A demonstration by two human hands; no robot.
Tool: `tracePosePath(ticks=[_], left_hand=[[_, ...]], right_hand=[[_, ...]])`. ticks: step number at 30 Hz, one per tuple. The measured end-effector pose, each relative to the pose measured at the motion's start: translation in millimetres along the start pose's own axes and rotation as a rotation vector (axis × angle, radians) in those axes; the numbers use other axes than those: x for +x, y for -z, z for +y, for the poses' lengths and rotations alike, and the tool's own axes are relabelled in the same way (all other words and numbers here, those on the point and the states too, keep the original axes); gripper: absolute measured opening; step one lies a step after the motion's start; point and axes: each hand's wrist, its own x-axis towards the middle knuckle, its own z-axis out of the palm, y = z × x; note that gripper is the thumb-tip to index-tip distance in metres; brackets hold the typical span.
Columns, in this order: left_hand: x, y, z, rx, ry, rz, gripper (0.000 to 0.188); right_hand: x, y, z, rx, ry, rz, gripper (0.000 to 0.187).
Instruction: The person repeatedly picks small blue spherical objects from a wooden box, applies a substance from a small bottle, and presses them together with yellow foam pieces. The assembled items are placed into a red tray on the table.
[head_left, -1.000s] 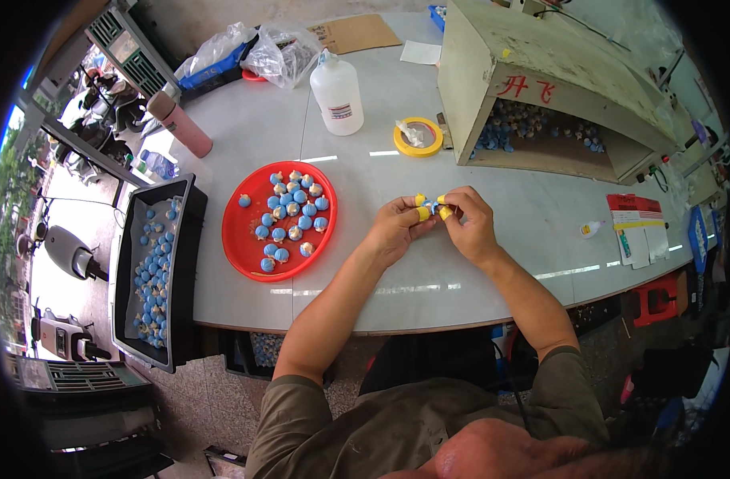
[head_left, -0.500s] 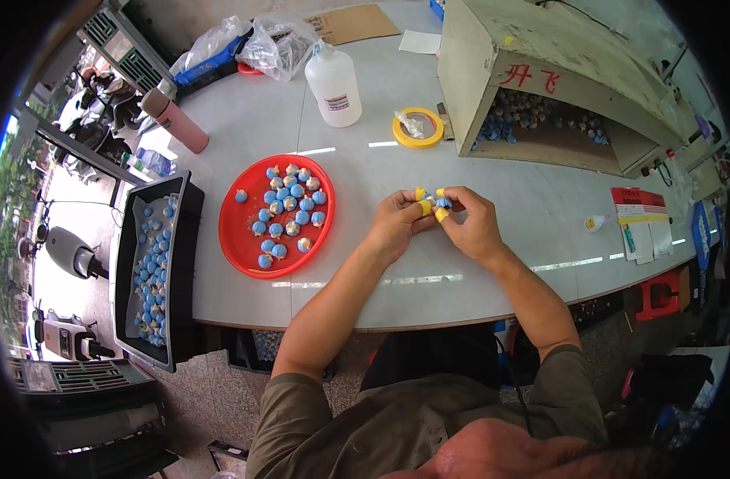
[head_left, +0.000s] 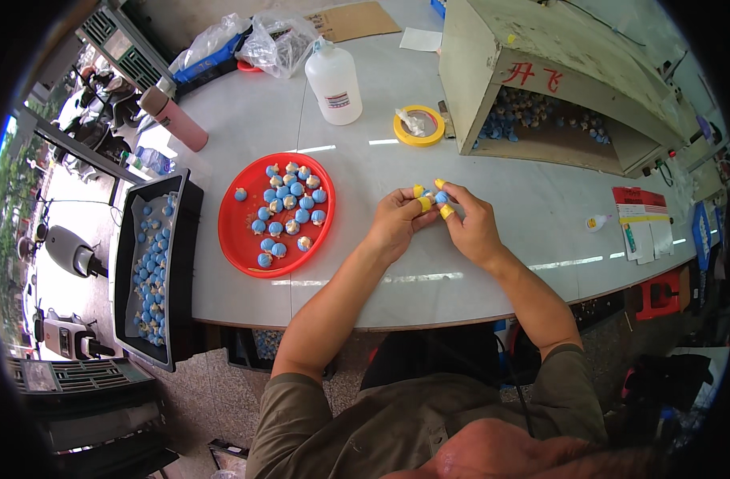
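My left hand [head_left: 397, 221] and my right hand [head_left: 475, 231] meet above the grey-white table. Yellow tape wraps the tips of the thumbs and index fingers. Between them is a small blue piece [head_left: 441, 197], partly hidden by the fingers, so its exact kind cannot be made out. My left thumb and index finger pinch its left side, while the right fingertips close on the other side. Left of the hands, a round red tray [head_left: 236, 239] carries several small blue balls with beige, pointed trim.
At the left edge stands a black bin [head_left: 187, 263] with more blue balls. A white plastic bottle [head_left: 333, 88], a yellow tape roll [head_left: 418, 140] and a pink flask [head_left: 177, 124] stand farther back. An open-fronted box [head_left: 477, 88] occupies the back right, near a small glue bottle [head_left: 597, 223].
My right index finger has lifted slightly, and the right finger and thumb have moved a little farther apart around the blue piece. The left hand has barely moved.
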Motion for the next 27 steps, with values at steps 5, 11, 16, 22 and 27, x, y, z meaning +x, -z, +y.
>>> tracePosePath(ticks=[5,11,16,22,27], left_hand=[[-1.5,-0.1,1.3,0.012,0.004,-0.012,0.024],[-0.1,1.4,-1.3,0.016,-0.014,-0.007,0.022],[-7.7,-5.0,8.6,-0.071,0.038,-0.040,0.022],[-5.2,-3.4,7.4,-0.002,0.070,-0.034,0.023],[-4.2,-2.1,3.5,0.042,0.047,-0.054,0.025]], right_hand=[[3.2,-0.2,-0.6,0.067,-0.027,-0.070,0.043],[3.1,-1.3,1.1,0.164,-0.098,-0.009,0.038],[6.1,1.6,-0.1,0.165,-0.099,0.003,0.030],[12.0,13.0,13.6,0.410,-0.193,-0.097,0.027],[16.3,24.2,11.6,0.357,-0.121,-0.163,0.026]])
